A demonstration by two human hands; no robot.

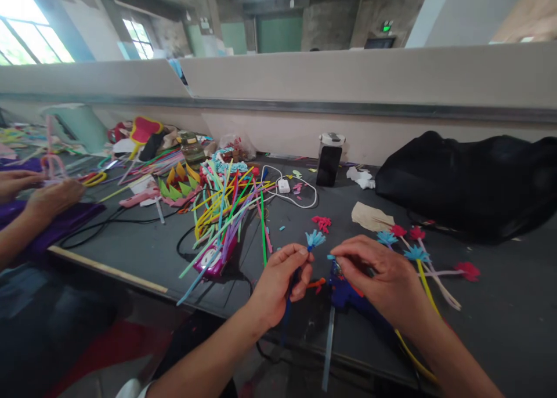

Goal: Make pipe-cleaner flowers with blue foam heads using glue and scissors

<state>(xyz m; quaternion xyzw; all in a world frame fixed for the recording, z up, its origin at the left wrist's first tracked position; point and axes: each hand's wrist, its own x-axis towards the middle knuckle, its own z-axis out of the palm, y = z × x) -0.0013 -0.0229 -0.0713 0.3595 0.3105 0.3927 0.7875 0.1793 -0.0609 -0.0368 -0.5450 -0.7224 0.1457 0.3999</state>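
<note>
the fringed blue flower point(315, 239) sits just left of the blue glue gun point(346, 295), pinched at its base by the curled fingers of the left hand point(278, 282); too loose a grip might let it twist. the small blue scrap point(331, 257) above the gun's front end could slip from the right hand point(379, 273), and if that end is hot, skin could get burned. the right hand arches over the gun, thumb and forefinger closed on the scrap.

Tabletop point(509, 328) open near right; pipe cleaners point(209, 215) block left, black bag point(470, 180) back right, glue gun point(345, 293) beside right hand point(378, 270).
</note>
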